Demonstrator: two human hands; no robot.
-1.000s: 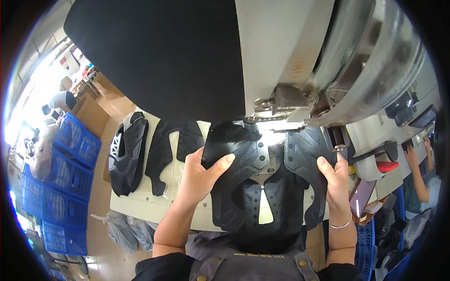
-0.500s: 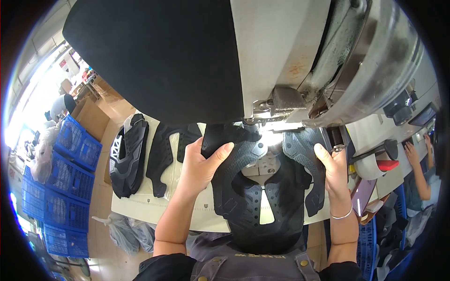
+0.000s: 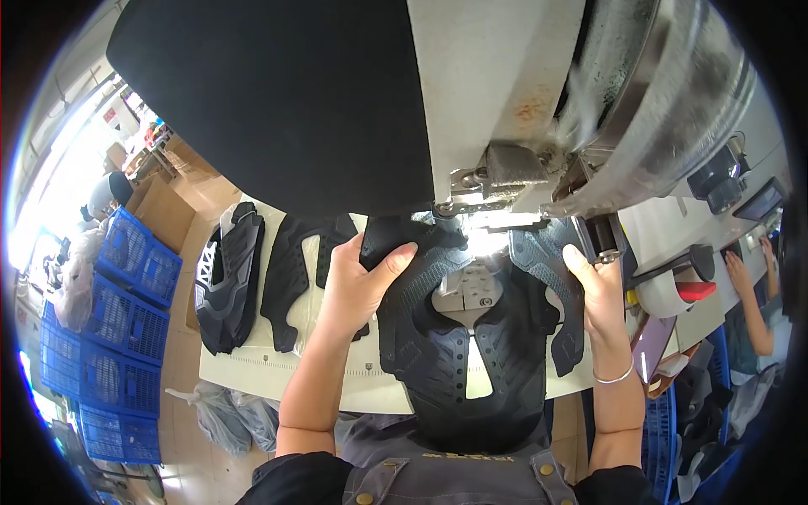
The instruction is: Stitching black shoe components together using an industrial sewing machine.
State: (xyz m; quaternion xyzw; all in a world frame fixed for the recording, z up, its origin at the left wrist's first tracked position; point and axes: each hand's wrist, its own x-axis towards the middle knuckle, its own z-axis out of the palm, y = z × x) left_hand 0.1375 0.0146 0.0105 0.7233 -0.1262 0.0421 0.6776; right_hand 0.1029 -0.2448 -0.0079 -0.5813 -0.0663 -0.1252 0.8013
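Observation:
A black shoe upper [image 3: 501, 370] with rows of eyelet holes lies under the head of a sewing machine [image 3: 497, 181], its near end hanging over the table's front edge. My left hand [image 3: 358, 282] grips the upper's left side, thumb on top and the other fingers underneath. On its right side, my right hand [image 3: 599, 290] pinches the edge with the thumb uppermost. Bright lamp light falls on the upper between my hands. Where the needle meets it is too bright to make out.
Left on the white table [image 3: 278, 379] lie a stack of black uppers [image 3: 231, 286] and another flat upper [image 3: 290, 282]. Blue crates [image 3: 126, 320] stand further left, with plastic bags [image 3: 223, 417] on the floor. At far right, a co-worker's arm [image 3: 749, 303] shows beside a phone [image 3: 652, 345].
Both hands have shifted the upper slightly away from me, toward the machine head. My grip looks the same on each side.

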